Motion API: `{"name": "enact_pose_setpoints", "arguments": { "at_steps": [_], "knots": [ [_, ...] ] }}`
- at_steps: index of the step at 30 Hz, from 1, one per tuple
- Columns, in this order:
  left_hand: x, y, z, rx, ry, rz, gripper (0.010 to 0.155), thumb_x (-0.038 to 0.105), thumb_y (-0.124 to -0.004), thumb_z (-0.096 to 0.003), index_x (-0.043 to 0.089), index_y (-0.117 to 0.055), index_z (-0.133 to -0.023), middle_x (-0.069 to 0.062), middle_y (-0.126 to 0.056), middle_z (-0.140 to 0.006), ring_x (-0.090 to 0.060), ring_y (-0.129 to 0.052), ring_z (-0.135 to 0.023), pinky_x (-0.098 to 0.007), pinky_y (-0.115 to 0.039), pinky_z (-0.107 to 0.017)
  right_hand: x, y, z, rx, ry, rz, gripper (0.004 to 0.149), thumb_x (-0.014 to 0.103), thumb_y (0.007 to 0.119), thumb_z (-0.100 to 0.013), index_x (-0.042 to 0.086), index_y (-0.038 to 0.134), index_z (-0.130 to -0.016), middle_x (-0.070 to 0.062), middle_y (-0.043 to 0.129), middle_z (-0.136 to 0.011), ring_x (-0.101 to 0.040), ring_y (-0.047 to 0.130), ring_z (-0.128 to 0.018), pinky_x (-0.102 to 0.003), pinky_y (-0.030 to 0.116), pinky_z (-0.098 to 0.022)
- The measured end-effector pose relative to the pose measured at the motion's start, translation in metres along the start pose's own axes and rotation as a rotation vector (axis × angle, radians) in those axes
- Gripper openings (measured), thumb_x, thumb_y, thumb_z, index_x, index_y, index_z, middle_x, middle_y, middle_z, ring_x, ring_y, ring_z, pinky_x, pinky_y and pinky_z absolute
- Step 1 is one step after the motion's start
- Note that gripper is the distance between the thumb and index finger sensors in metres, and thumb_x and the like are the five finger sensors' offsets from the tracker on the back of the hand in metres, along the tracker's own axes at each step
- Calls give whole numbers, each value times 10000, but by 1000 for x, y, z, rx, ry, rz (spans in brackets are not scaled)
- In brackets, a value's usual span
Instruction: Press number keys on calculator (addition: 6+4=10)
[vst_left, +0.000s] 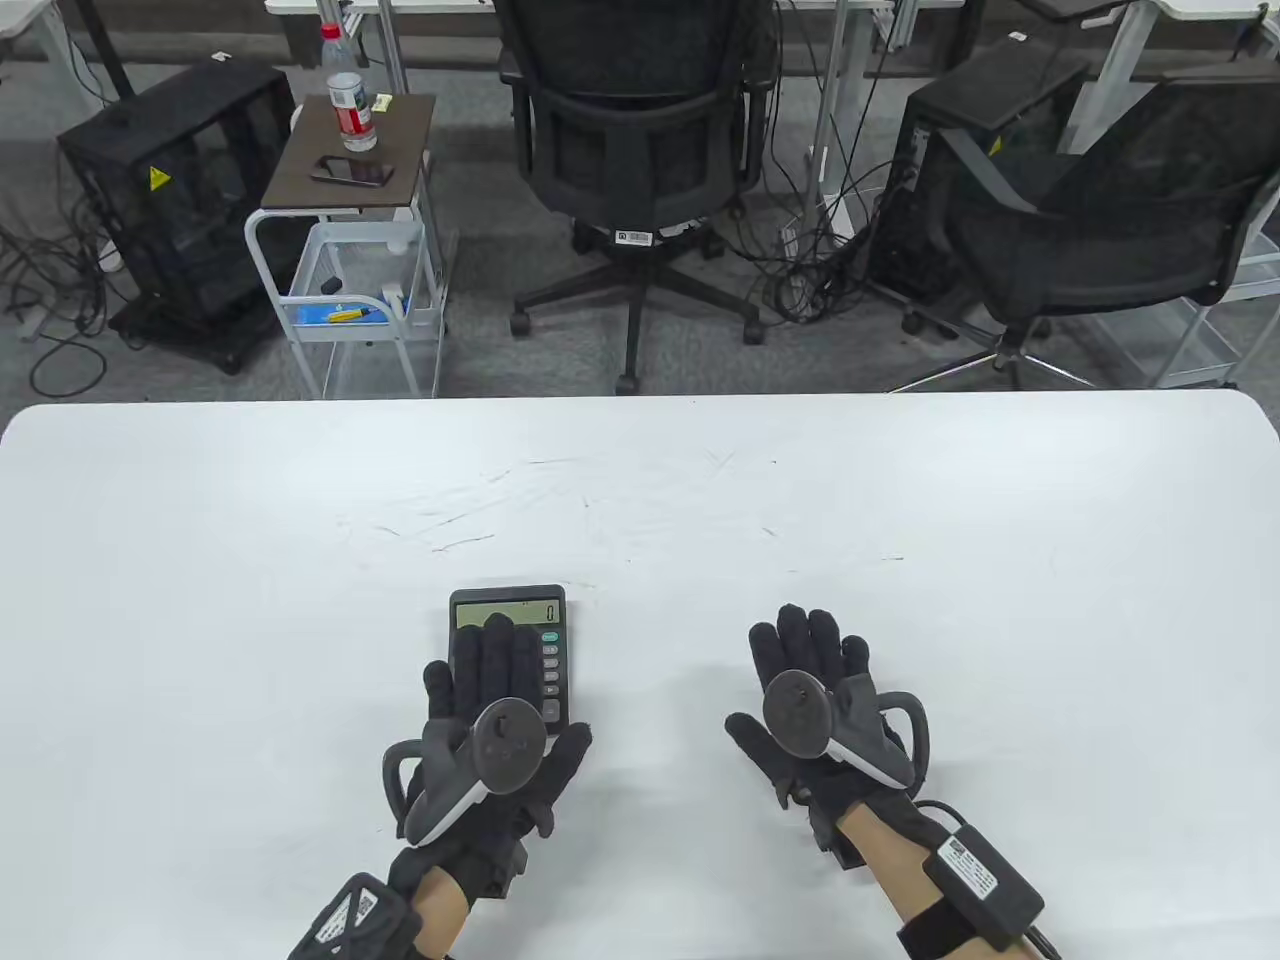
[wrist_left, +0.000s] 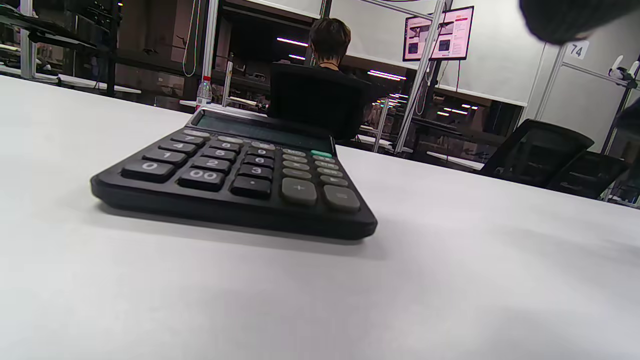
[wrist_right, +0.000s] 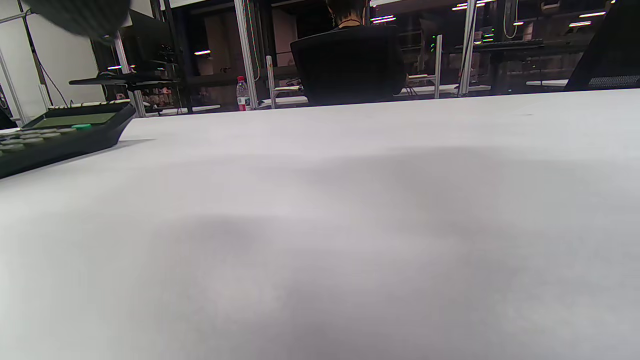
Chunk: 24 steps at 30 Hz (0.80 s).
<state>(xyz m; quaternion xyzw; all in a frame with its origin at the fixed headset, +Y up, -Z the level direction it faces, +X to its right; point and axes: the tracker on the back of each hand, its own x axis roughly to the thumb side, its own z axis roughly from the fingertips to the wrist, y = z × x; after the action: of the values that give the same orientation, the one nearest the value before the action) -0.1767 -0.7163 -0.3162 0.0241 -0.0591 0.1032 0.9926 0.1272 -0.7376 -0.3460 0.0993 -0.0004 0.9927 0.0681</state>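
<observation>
A black calculator lies flat on the white worktop near its front edge, left of centre, its display reading 0. The left hand is spread above the keypad, fingers extended and gripping nothing; whether a fingertip touches a key cannot be told. The right hand is open, fingers spread, over bare worktop well right of the calculator.

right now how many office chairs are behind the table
2. One black office chair stands beyond the table's far edge near the middle, the other chair at the far right. More could be hidden outside the frame.
</observation>
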Motion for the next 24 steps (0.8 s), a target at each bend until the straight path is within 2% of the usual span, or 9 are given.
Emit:
{"name": "enact_pose_setpoints", "arguments": {
  "at_steps": [12, 19, 21, 24],
  "knots": [
    [6, 1, -2, 2, -5, -27, 969, 711, -706, -400, 290, -157, -1078, 16, -112, -1207, -324, -112, -1130, -603, -180, -803, 0, -3, 2, 11, 10, -13, 875, 669, 646, -407, 276, 245, -1079, -122, 213, -1188, -438, 221, -1067, -617, 262, -727],
    [8, 4, -14, -13, 25, -22, 980, 736, -743, -381, 335, -204, -1095, 18, -116, -1219, -359, -142, -1144, -686, -224, -802, -3, -5, 2, 1, 20, -15, 878, 671, 645, -406, 275, 244, -1080, -127, 211, -1187, -444, 221, -1065, -623, 264, -724],
    [7, 4, -23, -17, 54, -19, 991, 742, -759, -376, 344, -208, -1097, 13, -118, -1221, -390, -156, -1143, -721, -248, -790, -3, -5, 2, 0, 20, -12, 877, 672, 643, -407, 275, 245, -1079, -128, 211, -1188, -446, 222, -1064, -625, 264, -723],
    [3, -2, -41, -76, 155, -36, 1022, 770, -777, -361, 371, -187, -1094, -6, -99, -1220, -490, -182, -1122, -811, -312, -735, -4, -4, 2, -1, 20, -14, 878, 673, 644, -406, 275, 245, -1080, -132, 211, -1187, -451, 225, -1063, -640, 268, -719]
  ]
}}
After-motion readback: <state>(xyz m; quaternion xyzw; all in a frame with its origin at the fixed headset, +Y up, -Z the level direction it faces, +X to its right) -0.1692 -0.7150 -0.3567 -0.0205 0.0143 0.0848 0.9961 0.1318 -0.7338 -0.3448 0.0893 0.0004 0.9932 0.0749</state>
